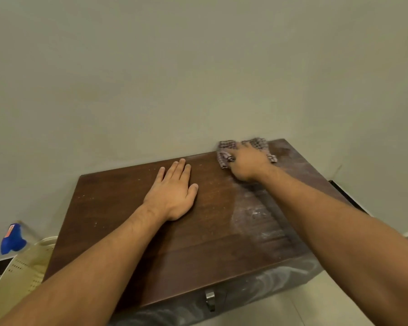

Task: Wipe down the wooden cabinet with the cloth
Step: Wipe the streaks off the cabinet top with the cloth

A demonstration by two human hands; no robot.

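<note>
Fingers of your right hand are spread and pressed down over the checked cloth, pinning it flat against the top rather than balling it up. Cloth edges stick out on both sides of the hand. Left hand lies palm down, fingers straight and close together, holding nothing, just bracing on the wood.

Head view, only one you have: wooden cabinet fills the lower middle of frame, back edge against the plain wall. Cloth and right hand sit at about 2 o'clock on the top, near the far right corner. Left hand is near centre, toward 11 o'clock. Pale dusty smear runs along the right side from about 3 to 4 o'clock, partly under your right forearm. Small white specks are scattered across the left half. The front face also looks streaked with dust around the metal handle. Blue object and a cream perforated item lie on the floor at 8 o'clock, clear of the job.

Step in hand, as I read it: wiping the top, working the far right corner. Looks early to mid.

Next move likely calls for dragging the cloth back toward you through that smear with steady downward pressure, then crossing left. You'd need to lift the left hand to reach under it. Front face is still to do.
</note>
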